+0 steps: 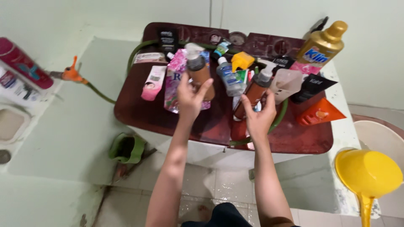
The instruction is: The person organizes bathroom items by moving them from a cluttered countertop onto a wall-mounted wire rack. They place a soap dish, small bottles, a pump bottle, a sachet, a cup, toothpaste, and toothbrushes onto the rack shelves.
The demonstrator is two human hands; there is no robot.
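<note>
Bottles in both grips: my left hand (190, 96) closed round brown pump bottle (198, 70), my right hand (257, 114) round brown spray bottle (255, 90). Both lifted just above dark red tabletop (139, 111), forearms stretched forward, palms facing inward. Sorting step, likely; next move needs free spot among clutter.

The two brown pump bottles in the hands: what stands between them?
A clear bottle with a blue cap, beside a yellow trigger-spray head; head view.
</note>
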